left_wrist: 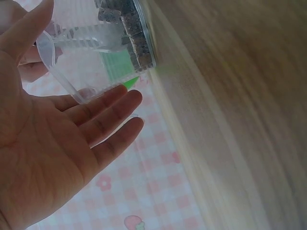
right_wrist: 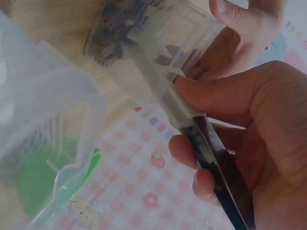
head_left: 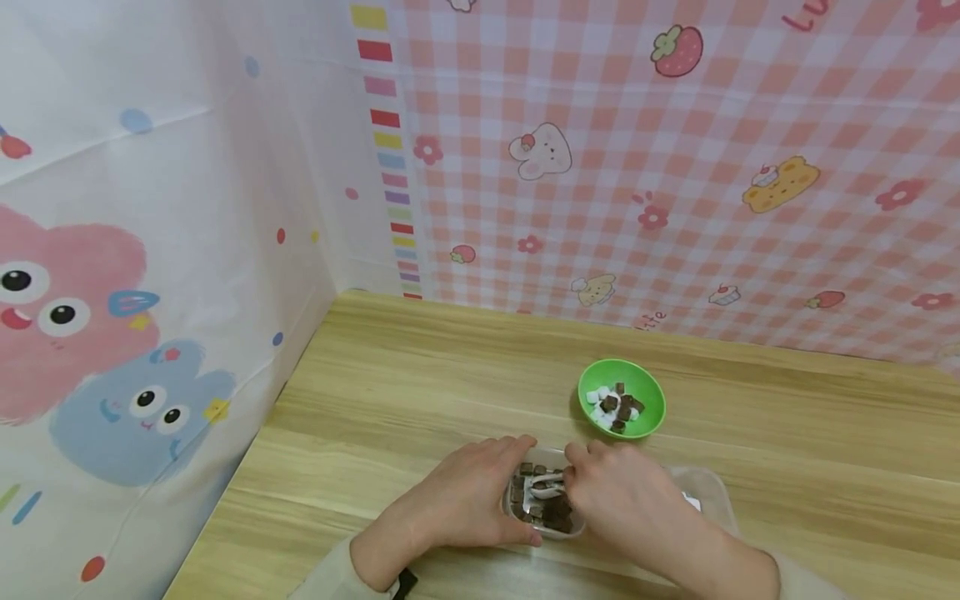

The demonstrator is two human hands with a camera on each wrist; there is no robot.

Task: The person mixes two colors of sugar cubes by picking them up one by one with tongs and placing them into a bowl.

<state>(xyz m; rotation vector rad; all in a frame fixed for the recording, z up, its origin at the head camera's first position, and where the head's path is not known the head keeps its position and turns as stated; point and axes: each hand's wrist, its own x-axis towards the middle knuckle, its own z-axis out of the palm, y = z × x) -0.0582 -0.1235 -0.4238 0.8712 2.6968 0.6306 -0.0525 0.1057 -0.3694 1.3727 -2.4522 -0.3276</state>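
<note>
A clear plastic container (head_left: 551, 457) with chocolate-brown cubes (head_left: 557, 515) in it stands on the table before me. My left hand (head_left: 474, 493) holds it by the side, thumb near and fingers far; the left wrist view shows those fingers (left_wrist: 108, 115) fairly straight along its wall. Small tongs (right_wrist: 216, 165) with pale tips and a shiny metal handle are gripped in my right hand (head_left: 621, 493). Their tips (head_left: 546, 483) reach down into the container among the brown cubes. In the right wrist view, thumb and fingers close around the tongs' handle.
A green bowl (head_left: 647, 396) holding white and brown cubes stands just beyond the hands. A second clear container (head_left: 714, 487) with something white inside sits to the right, partly hidden by my right arm. Patterned cloth (head_left: 615, 217) hangs behind the wooden table (head_left: 420, 375).
</note>
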